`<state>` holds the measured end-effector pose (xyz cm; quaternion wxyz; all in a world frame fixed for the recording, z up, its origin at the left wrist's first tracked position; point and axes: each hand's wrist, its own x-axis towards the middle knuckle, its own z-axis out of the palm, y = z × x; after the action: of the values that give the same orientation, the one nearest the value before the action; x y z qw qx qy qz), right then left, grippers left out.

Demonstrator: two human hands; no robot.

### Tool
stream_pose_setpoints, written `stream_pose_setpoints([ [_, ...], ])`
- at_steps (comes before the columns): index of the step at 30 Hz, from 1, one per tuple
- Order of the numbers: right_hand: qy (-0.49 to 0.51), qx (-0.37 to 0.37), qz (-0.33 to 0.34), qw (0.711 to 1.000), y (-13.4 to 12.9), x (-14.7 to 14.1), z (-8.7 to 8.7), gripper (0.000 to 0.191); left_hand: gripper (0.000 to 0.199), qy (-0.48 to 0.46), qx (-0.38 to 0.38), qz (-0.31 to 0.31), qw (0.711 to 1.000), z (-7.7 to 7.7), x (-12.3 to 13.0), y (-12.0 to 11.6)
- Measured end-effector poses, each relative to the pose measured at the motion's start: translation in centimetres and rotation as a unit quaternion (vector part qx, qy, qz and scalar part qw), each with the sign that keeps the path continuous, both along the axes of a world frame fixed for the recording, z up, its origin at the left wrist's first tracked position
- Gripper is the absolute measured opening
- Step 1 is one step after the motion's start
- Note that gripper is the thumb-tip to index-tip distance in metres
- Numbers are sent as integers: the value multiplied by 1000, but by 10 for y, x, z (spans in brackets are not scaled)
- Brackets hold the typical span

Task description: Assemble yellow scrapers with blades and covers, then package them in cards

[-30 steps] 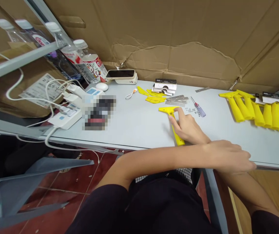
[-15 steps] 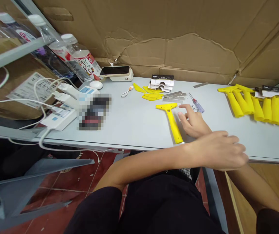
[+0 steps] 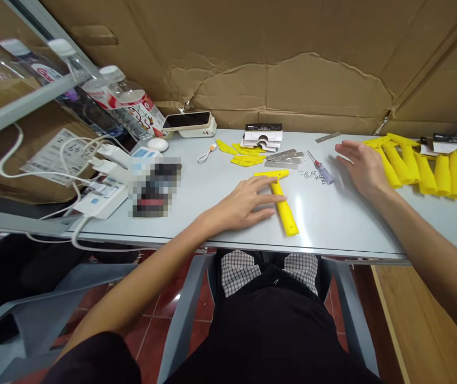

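Note:
A yellow plastic scraper (image 3: 286,216) lies on the grey table, its wide head pointing away from me. My left hand (image 3: 244,205) rests at its left side, fingers spread, with the fingertips touching the neck of the handle. My right hand (image 3: 362,165) is raised over the table with fingers extended and nothing in it, between a small screwdriver (image 3: 322,172) and a row of yellow scraper handles (image 3: 426,173). Small screws (image 3: 310,176) are scattered left of the screwdriver. Beyond the scraper are thin metal blades (image 3: 286,157) and flat yellow pieces (image 3: 248,160).
Small black-and-white boxes (image 3: 262,137) stand at the back against a cardboard wall (image 3: 228,48). A phone (image 3: 188,121) on a white block, a short cable (image 3: 207,153), a power strip (image 3: 100,200) with white cords and plastic bottles (image 3: 142,109) occupy the left side.
My arms have uncrossed. The left hand has moved left and away from me onto the scraper, while the right hand has moved right, towards the yellow handles. The scraper itself stays about where it was.

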<state>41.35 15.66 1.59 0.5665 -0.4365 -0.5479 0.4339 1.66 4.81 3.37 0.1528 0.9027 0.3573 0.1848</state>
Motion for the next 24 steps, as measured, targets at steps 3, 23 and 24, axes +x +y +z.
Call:
stream_pose_setpoints([
  [3,15,-24,10,1000,10,-7,-11,44,43,19,-10,-23,1000,-7,9,2],
  [23,14,-95,87,992,-5,-27,7,54,21,-662,-220,337,632,-29,-42,67],
  [24,12,-94,84,992,-6,-27,7,54,22,-662,-225,340,629,-27,-41,66],
])
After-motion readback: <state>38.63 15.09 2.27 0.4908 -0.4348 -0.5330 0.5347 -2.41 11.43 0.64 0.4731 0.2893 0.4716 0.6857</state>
